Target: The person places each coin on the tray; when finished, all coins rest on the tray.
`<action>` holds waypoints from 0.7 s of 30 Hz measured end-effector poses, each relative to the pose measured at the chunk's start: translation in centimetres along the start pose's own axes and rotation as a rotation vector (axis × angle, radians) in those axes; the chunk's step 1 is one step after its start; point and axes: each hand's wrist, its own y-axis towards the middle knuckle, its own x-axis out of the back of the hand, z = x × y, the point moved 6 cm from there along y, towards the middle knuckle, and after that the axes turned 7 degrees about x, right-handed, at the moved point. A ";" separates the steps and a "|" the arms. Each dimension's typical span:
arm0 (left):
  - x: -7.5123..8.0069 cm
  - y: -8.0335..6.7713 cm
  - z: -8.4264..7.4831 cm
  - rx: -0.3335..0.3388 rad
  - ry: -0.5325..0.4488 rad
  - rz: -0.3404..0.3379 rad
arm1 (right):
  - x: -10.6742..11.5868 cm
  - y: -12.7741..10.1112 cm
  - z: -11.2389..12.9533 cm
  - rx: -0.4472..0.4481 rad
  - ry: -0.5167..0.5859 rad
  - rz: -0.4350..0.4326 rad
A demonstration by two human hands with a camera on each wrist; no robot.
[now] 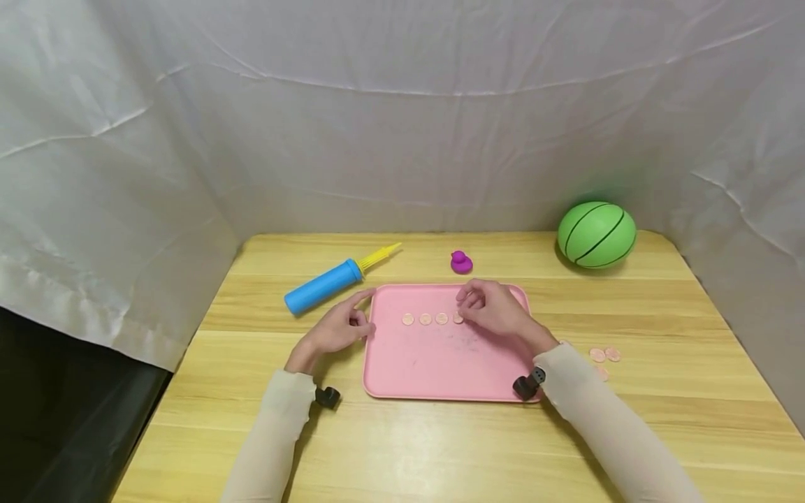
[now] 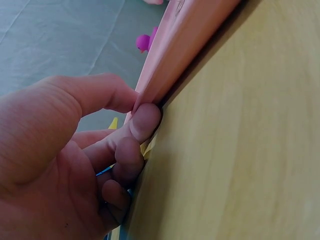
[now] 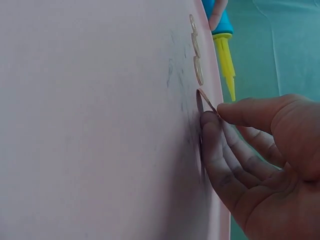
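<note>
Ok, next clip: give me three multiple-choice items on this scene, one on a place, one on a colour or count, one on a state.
1. Where is the purple duck?
A. on the pink tray
B. on the table behind the tray
C. beside the green ball

2. What colour is the body of the pump?
A. blue
B. red
C. white

3. What is the right hand doing?
A. lying flat on the table
B. gripping the ball
C. pinching a coin at the tray surface

Answers: 1 B, the duck stands on bare wood past the far rim of the tray. 2 A, blue body with a yellow nozzle. 3 C, the right wrist view shows thumb and finger holding the tilted coin at the end of the coin row.
</note>
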 end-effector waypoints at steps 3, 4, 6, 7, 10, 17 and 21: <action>-0.1 0.0 0.0 0.002 0.002 -0.004 | 0.1 -0.3 0.2 0.008 -0.032 -0.005; -0.1 0.0 0.0 0.003 0.003 -0.007 | 0.2 -0.4 0.3 0.013 -0.040 -0.004; -0.1 0.1 0.1 0.002 0.001 -0.013 | 0.2 -0.6 0.6 0.027 -0.046 0.000; -0.1 0.1 0.1 0.003 0.001 -0.016 | 0.3 -0.8 0.8 0.037 -0.046 0.001; -0.1 0.0 0.2 0.002 0.004 -0.019 | 0.6 -1.3 1.2 0.041 -0.039 0.000; -0.2 -0.1 0.1 -0.003 0.012 -0.009 | 1.8 -2.8 1.5 0.034 -0.035 -0.019; -0.1 0.0 0.1 0.005 0.014 -0.014 | 2.7 -3.6 1.7 0.051 -0.039 -0.034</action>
